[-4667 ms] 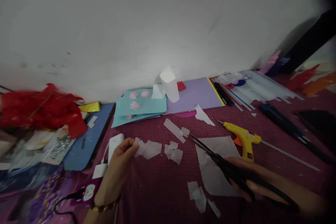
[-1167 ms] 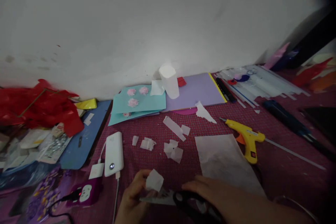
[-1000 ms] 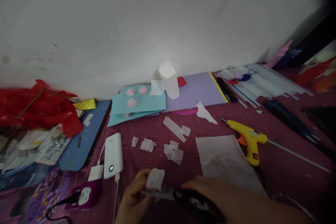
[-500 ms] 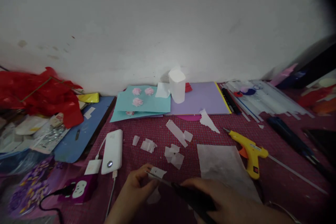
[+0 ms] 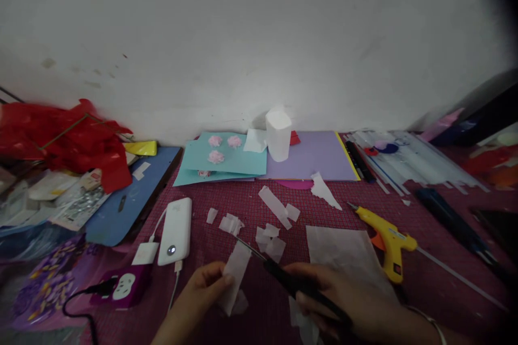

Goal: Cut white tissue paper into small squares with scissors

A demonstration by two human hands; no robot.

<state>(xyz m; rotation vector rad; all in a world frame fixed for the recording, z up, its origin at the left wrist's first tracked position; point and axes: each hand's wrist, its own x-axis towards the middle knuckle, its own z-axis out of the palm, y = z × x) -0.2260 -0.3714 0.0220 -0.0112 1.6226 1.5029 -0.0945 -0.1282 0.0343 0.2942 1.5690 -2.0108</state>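
Observation:
My left hand (image 5: pixel 208 283), low in the middle, pinches a strip of thin white paper (image 5: pixel 238 269) between thumb and fingers. Black-handled scissors (image 5: pixel 289 280) are gripped in my right hand (image 5: pixel 338 294). Their blades point up and left and lie at the upper end of the strip; whether they are cutting into it I cannot tell. Beyond my hands lie small paper scraps (image 5: pixel 232 223), a cluster of cut pieces (image 5: pixel 275 248) and a longer strip (image 5: pixel 275 206). A larger sheet of thin paper (image 5: pixel 340 250) lies partly under my right hand.
A yellow glue gun (image 5: pixel 384 234) lies at right, near plastic sticks (image 5: pixel 421 161). At the back are a turquoise sheet (image 5: pixel 243 164) with pink paper flowers (image 5: pixel 216 157), a white container (image 5: pixel 278 137) and a purple sheet (image 5: pixel 319 156). A power bank (image 5: pixel 176 226) with cables lies left.
The scissors earlier pointed at the longer strip, then came down to my left hand. Since half a second ago the held paper has turned to show lengthwise, and the view has shifted slightly.

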